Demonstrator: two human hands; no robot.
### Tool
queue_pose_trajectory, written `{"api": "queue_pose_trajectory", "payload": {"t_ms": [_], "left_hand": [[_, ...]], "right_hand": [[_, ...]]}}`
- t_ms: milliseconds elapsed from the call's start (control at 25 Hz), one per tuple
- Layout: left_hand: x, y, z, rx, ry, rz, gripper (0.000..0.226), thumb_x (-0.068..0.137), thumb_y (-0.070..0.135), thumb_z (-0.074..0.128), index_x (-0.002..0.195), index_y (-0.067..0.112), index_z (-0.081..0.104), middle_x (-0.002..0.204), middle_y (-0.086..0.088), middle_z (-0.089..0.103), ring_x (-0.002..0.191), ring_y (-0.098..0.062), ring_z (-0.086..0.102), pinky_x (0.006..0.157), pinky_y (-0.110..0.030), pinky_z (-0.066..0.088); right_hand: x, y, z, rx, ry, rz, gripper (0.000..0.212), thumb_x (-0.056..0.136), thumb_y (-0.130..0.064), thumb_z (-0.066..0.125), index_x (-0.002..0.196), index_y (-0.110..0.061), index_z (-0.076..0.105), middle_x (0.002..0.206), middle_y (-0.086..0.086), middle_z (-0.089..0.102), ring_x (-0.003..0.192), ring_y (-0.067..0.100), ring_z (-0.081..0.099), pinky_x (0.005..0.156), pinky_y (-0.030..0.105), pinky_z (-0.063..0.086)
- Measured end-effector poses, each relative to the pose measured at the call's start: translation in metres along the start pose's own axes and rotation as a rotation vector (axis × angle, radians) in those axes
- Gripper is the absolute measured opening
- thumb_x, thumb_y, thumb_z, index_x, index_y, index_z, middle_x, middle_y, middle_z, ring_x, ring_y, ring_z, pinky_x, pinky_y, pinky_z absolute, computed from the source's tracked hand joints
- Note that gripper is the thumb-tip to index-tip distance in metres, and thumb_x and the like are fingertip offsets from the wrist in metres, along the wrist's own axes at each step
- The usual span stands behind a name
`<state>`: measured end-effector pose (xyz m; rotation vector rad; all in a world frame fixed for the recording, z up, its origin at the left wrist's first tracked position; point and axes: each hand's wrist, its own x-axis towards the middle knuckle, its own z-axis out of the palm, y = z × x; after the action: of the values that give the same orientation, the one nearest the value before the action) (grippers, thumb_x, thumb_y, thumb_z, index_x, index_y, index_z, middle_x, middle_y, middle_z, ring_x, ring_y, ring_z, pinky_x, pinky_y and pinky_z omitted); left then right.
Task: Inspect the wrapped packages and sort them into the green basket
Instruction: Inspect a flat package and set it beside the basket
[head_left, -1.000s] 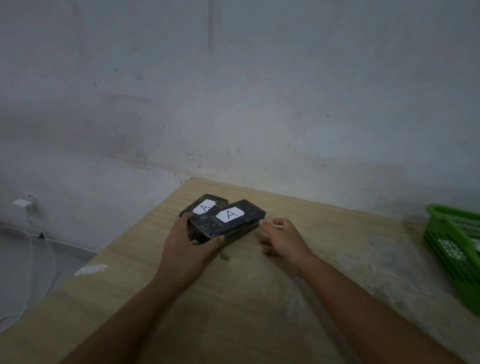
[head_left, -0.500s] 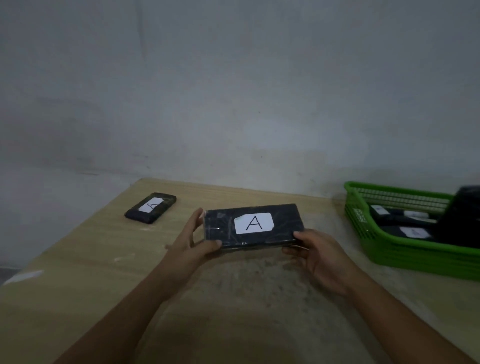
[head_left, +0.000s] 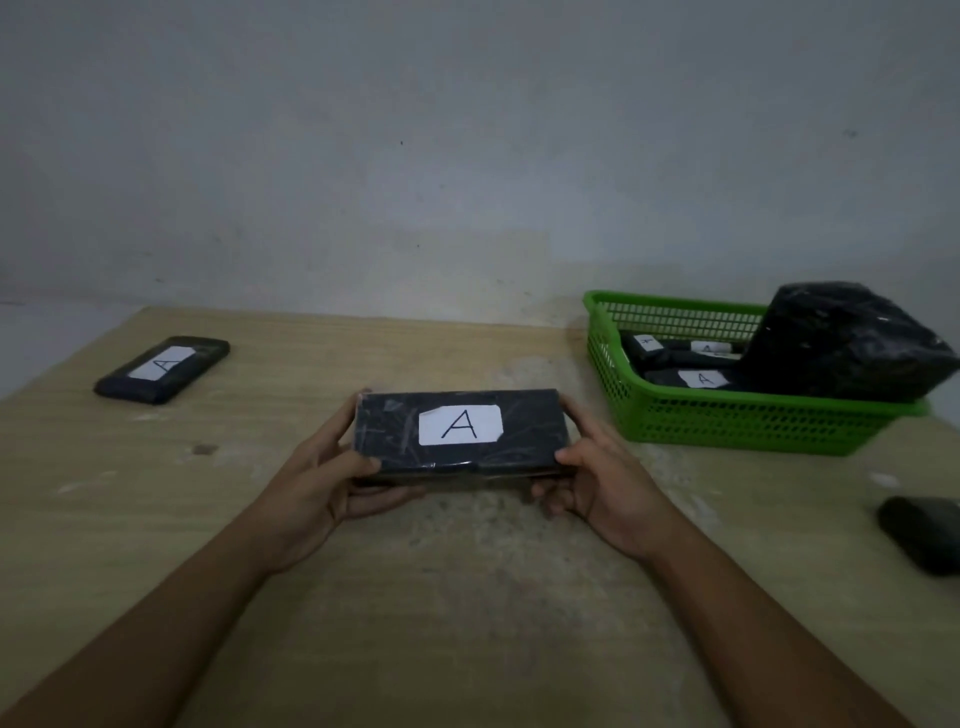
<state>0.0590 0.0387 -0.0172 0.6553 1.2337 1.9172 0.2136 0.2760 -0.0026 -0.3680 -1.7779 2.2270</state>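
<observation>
**Package held at both ends, basket off to the right**

Flat black package (head_left: 460, 434) held just above the table (head_left: 467, 597), roughly mid-table, white "A" label facing up. Long axis running left–right, parallel to the near edge. Left hand (head_left: 322, 483) clamped on the left short end, thumb on top, fingers curled under. Right hand (head_left: 597, 483) clamped on the right short end the same way. Both closed on the package, neither released.

Green basket (head_left: 675, 421) at the far right corner, against the wall, near the package's right end but not touching. Already holding several labelled packages plus one big black bundle (head_left: 841, 348) filling its right side. Open room looks to be front-left of the basket.

Right hand nearer the basket; likely next move a sideways carry to the right, right end leading.

Remaining on the table: one labelled package (head_left: 161, 369) near the far left corner, one dark item (head_left: 924, 540) at the right edge, label not visible.
</observation>
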Motion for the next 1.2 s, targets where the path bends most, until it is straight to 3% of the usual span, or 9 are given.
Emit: {"api": "queue_pose_trajectory", "payload": {"t_ms": [80, 160, 240, 320, 440, 600, 680, 920, 1200], "left_hand": [[-0.001, 0.0, -0.003, 0.0, 0.014, -0.004, 0.112, 0.046, 0.018, 0.092, 0.142, 0.037, 0.038, 0.132, -0.011, 0.061, 0.115, -0.043, 0.059, 0.081, -0.047, 0.058], [0.001, 0.0, 0.001, -0.003, 0.083, 0.009, 0.079, 0.07, 0.015, 0.077, 0.139, 0.033, 0.043, 0.13, -0.011, 0.062, 0.108, -0.04, 0.064, 0.077, -0.05, 0.059], [0.002, 0.003, 0.011, 0.015, 0.193, 0.017, 0.038, 0.092, 0.013, 0.048, 0.126, 0.028, 0.054, 0.121, -0.008, 0.065, 0.093, -0.034, 0.071, 0.066, -0.051, 0.06], [0.002, 0.003, 0.014, 0.069, 0.302, 0.046, 0.025, 0.098, 0.018, 0.042, 0.11, 0.028, 0.061, 0.106, -0.004, 0.07, 0.079, -0.028, 0.074, 0.058, -0.05, 0.06], [-0.001, 0.003, 0.014, 0.143, 0.339, 0.108, 0.021, 0.098, 0.016, 0.044, 0.104, 0.025, 0.062, 0.092, -0.004, 0.072, 0.068, -0.026, 0.073, 0.054, -0.052, 0.059], [-0.002, 0.001, 0.014, 0.185, 0.287, 0.143, 0.017, 0.097, 0.01, 0.044, 0.103, 0.017, 0.057, 0.084, -0.011, 0.069, 0.058, -0.027, 0.068, 0.052, -0.052, 0.058], [-0.003, 0.0, 0.015, 0.186, 0.261, 0.149, 0.016, 0.097, 0.008, 0.044, 0.105, 0.014, 0.056, 0.084, -0.015, 0.068, 0.057, -0.029, 0.066, 0.051, -0.052, 0.057], [-0.003, 0.0, 0.015, 0.179, 0.293, 0.161, 0.016, 0.097, 0.009, 0.045, 0.099, 0.017, 0.059, 0.08, -0.01, 0.071, 0.055, -0.029, 0.068, 0.045, -0.048, 0.057], [-0.003, -0.002, 0.014, 0.208, 0.29, 0.178, 0.017, 0.095, 0.007, 0.049, 0.109, 0.014, 0.055, 0.088, -0.017, 0.069, 0.061, -0.032, 0.069, 0.05, -0.05, 0.058]], "right_hand": [[-0.002, 0.002, 0.001, -0.023, -0.014, -0.018, 0.066, 0.09, 0.012, 0.037, 0.139, -0.031, 0.041, 0.089, 0.021, 0.07, 0.055, 0.026, 0.064, 0.042, 0.027, 0.048], [-0.003, 0.003, -0.001, -0.02, -0.023, -0.025, 0.069, 0.089, 0.015, 0.038, 0.142, -0.03, 0.037, 0.091, 0.021, 0.071, 0.055, 0.026, 0.066, 0.043, 0.028, 0.05], [-0.004, 0.002, -0.001, -0.03, -0.053, -0.031, 0.074, 0.087, 0.016, 0.042, 0.144, -0.032, 0.034, 0.092, 0.019, 0.073, 0.056, 0.027, 0.067, 0.044, 0.028, 0.052], [-0.005, 0.003, 0.002, -0.055, -0.109, -0.027, 0.077, 0.08, 0.01, 0.05, 0.139, -0.037, 0.035, 0.095, 0.017, 0.074, 0.059, 0.029, 0.069, 0.047, 0.03, 0.054], [-0.008, 0.005, 0.004, -0.094, -0.132, -0.012, 0.072, 0.075, 0.001, 0.053, 0.133, -0.04, 0.04, 0.097, 0.014, 0.075, 0.066, 0.031, 0.071, 0.046, 0.03, 0.054], [-0.006, 0.005, 0.009, -0.063, -0.006, 0.013, 0.015, 0.088, -0.028, 0.057, 0.103, -0.026, 0.06, 0.097, 0.009, 0.069, 0.078, 0.03, 0.069, 0.045, 0.04, 0.057], [-0.006, 0.006, 0.011, -0.115, 0.078, 0.011, 0.02, 0.097, -0.037, 0.049, 0.099, -0.02, 0.06, 0.094, 0.008, 0.068, 0.079, 0.032, 0.069, 0.045, 0.04, 0.057], [-0.008, 0.008, 0.019, -0.253, 0.145, -0.102, 0.025, 0.101, -0.03, 0.046, 0.099, -0.007, 0.055, 0.08, 0.014, 0.064, 0.061, 0.025, 0.068, 0.042, 0.037, 0.056], [-0.008, 0.006, 0.022, -0.225, 0.144, -0.06, 0.015, 0.097, -0.029, 0.055, 0.103, -0.015, 0.056, 0.093, 0.013, 0.069, 0.068, 0.025, 0.07, 0.044, 0.035, 0.054]]}}
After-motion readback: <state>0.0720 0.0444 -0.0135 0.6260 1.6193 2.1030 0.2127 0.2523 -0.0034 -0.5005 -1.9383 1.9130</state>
